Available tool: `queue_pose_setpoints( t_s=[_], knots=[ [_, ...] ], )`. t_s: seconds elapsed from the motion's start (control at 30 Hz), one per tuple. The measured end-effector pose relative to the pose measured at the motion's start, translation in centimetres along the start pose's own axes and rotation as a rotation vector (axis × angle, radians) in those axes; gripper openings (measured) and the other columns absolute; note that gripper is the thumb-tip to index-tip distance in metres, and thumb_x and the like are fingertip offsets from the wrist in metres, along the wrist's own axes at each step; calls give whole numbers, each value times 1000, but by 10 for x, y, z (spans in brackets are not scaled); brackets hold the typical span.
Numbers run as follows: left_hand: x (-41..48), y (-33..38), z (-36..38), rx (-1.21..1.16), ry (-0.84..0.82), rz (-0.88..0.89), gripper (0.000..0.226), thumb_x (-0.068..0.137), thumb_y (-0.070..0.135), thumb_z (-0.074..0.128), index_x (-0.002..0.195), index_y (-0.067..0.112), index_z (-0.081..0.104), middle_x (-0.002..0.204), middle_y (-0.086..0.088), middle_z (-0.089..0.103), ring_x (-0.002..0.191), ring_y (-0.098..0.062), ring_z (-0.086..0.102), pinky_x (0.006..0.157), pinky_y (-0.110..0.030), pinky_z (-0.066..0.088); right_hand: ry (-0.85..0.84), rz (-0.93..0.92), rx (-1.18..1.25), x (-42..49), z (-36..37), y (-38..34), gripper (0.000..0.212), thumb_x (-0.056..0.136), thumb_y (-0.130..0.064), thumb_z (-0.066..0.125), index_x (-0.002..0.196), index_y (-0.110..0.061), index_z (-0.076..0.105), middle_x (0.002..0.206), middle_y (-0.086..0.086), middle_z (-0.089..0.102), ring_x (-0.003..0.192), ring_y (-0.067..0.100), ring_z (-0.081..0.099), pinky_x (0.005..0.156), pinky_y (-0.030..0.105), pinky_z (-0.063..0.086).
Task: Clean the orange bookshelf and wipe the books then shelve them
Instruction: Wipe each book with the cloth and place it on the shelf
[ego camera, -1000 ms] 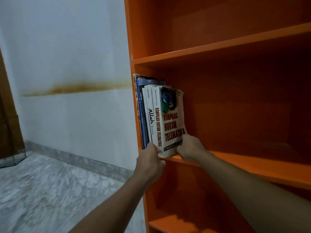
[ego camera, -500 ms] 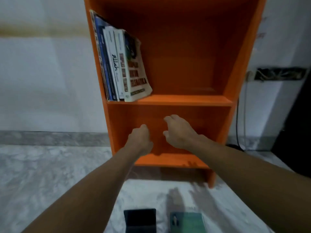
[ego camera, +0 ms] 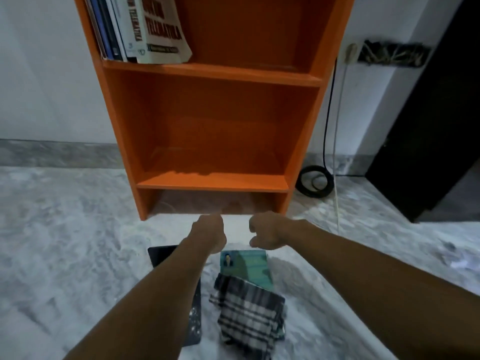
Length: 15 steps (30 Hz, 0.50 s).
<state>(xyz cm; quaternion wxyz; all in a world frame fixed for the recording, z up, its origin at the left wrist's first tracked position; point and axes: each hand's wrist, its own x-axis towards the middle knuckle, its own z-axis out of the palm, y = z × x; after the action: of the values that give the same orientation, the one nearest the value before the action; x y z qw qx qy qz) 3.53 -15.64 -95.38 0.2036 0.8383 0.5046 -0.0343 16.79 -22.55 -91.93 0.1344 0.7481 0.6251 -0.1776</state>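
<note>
Bare-skinned and loosely curled, the left hand [ego camera: 209,233] and the right hand [ego camera: 267,233] hover side by side, just in front of the foot of the orange bookshelf [ego camera: 215,74]. Neither grasps anything, and a small gap separates them.

Below the right hand, in front of the bookshelf, a green book [ego camera: 244,266] lies flat on the floor. Its long axis runs from the person toward the bookshelf, and the end bearing a small portrait lies nearest the shelf. A checked cloth [ego camera: 249,313], soft and crumpled in grey and white plaid, is draped over the book's near end. Just to the left, a black book [ego camera: 166,255] lies flat with the same heading. The left forearm crosses over it and hides much of its cover; pale specks show on its near part.

Four or so shelved books [ego camera: 140,29] stand on the higher board, packed against the bookshelf's left wall, long axes vertical and spines facing out. The outermost, a white paperback with red lettering, splays away from the others at its foot. The rest of that board and the compartment beneath it show only smooth, glossy orange panels.

Right of the bookshelf, a black cable [ego camera: 315,180] coils on the floor and climbs the pale wall [ego camera: 39,74] beside a thin white cord [ego camera: 337,152]. Further right stands a dark door [ego camera: 428,126]. Grey-veined marble floor [ego camera: 65,229] spreads around the base.
</note>
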Motion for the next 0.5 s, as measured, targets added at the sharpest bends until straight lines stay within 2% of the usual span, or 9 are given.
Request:
queue_pose_setpoints(
  t_s=[0.03, 0.07, 0.13, 0.2, 0.23, 0.3, 0.37, 0.43, 0.5],
  knots=[
    [0, -7, 13, 14, -39, -16, 25, 96, 2, 46, 120, 1, 54, 123, -19, 56, 117, -33, 56, 86, -33, 48, -31, -7, 16, 8, 18, -1, 26, 92, -31, 61, 87, -5, 60, 94, 9, 61, 93, 31, 60, 85, 39, 52],
    [1, -15, 25, 29, -76, -32, 16, 97, 3, 48, 112, 4, 53, 116, -17, 55, 115, -32, 57, 82, -31, 46, -61, -11, 40, 15, 40, -3, 31, 90, -35, 64, 88, -5, 58, 95, 10, 60, 91, 31, 59, 84, 39, 52],
    [1, -27, 47, 19, -130, -61, 5, 96, 8, 51, 91, 7, 49, 113, -14, 57, 111, -32, 58, 80, -31, 45, -142, -28, 90, 17, 82, -5, 60, 84, -49, 69, 121, -5, 51, 119, 14, 57, 105, 32, 58, 90, 41, 51],
    [0, -36, 66, 15, -145, -108, 25, 95, 14, 53, 73, 13, 41, 120, -17, 61, 113, -31, 60, 86, -32, 48, -244, -69, 95, 13, 119, -5, 88, 79, -51, 74, 141, -5, 31, 132, 18, 51, 115, 36, 54, 89, 39, 48],
    [0, -40, 73, 8, -145, -129, 32, 95, 16, 53, 68, 15, 36, 118, -19, 63, 113, -32, 61, 88, -34, 50, -277, -90, 93, 11, 130, -3, 90, 79, -48, 77, 141, -5, 29, 130, 19, 52, 114, 36, 55, 84, 36, 46],
    [2, -41, 88, 9, -168, -112, 42, 97, 18, 52, 62, 15, 29, 94, -23, 63, 110, -38, 62, 88, -41, 52, -329, -80, 159, 11, 138, 5, 78, 79, -41, 78, 136, -2, 41, 126, 19, 55, 112, 37, 56, 80, 35, 45],
    [5, -41, 102, 3, -214, -111, 42, 98, 19, 52, 62, 12, 32, 76, -16, 56, 104, -39, 64, 81, -41, 53, -264, -37, 272, 17, 141, 23, 55, 78, -38, 74, 118, -2, 61, 115, 18, 61, 106, 37, 59, 84, 36, 50],
    [5, -38, 116, -31, -246, -129, 40, 96, 21, 56, 63, 12, 34, 81, -18, 60, 103, -36, 66, 79, -40, 53, -144, 70, 363, 24, 143, 42, 32, 80, -34, 63, 95, -7, 65, 99, 13, 63, 98, 33, 61, 80, 33, 52],
    [7, -32, 127, -74, -256, -149, 34, 93, 26, 60, 70, 13, 39, 95, -16, 66, 105, -31, 66, 79, -36, 53, -67, 205, 509, 26, 146, 53, 23, 76, -27, 69, 92, -14, 59, 94, 5, 63, 93, 26, 64, 72, 26, 53]
  ],
)
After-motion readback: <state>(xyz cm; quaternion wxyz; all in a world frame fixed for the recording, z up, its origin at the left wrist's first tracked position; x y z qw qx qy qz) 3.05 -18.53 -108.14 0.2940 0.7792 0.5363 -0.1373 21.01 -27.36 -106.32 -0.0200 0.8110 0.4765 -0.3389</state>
